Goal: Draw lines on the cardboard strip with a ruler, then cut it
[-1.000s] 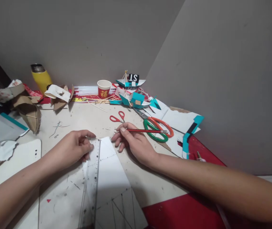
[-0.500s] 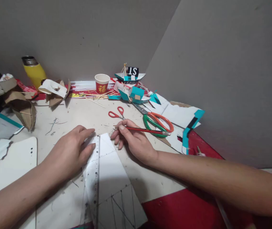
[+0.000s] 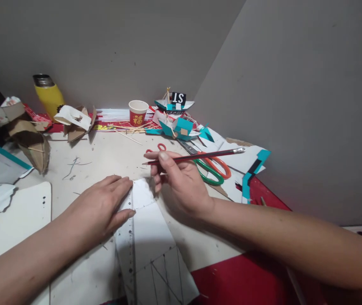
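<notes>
My left hand (image 3: 104, 207) lies flat over the upper part of a clear ruler (image 3: 130, 250), fingers stretched and thumb apart, pressing down on it. Under the ruler is a strip of white card (image 3: 150, 228) with drawn lines, denser near its lower end. My right hand (image 3: 183, 184) pinches a dark red pencil (image 3: 203, 156) between thumb and fingers, just above and right of the card's far end. The pencil points left, its tip off the card, its eraser end raised to the right.
Green-and-orange-handled scissors (image 3: 211, 178) and small red scissors (image 3: 161, 147) lie beyond my right hand. Paper boats (image 3: 181, 129), a paper cup (image 3: 138, 113), thin sticks (image 3: 128, 137), a yellow bottle (image 3: 49, 99) and cardboard pieces (image 3: 30, 146) line the back. A white board (image 3: 15, 228) lies left.
My left hand has shifted right, its fingers and thumb now further across the ruler. In my right hand the pencil has tilted, its eraser end rising.
</notes>
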{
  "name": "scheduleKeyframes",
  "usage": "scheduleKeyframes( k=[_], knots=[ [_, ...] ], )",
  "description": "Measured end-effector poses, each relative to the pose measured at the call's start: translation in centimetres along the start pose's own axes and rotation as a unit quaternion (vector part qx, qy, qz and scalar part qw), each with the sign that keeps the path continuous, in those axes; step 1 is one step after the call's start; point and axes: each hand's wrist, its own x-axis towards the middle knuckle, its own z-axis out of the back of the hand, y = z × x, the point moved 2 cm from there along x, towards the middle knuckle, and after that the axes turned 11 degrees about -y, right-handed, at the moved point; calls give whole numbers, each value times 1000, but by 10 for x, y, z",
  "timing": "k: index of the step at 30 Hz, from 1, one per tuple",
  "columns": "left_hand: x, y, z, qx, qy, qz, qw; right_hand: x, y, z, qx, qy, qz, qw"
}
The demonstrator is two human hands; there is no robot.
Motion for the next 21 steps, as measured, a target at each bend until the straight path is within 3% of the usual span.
scheduleKeyframes(
  k=[4,14,21],
  knots=[
    [3,6,2,-39,-17,14,999,-7,-12,2,-17,10,-36,999],
    [0,17,-9,-58,-75,-80,992,-3,-28,14,-33,-20,-90,995],
    [0,12,-7,-29,-50,-92,994,-5,-30,10,-73,-6,-87,994]
  ],
)
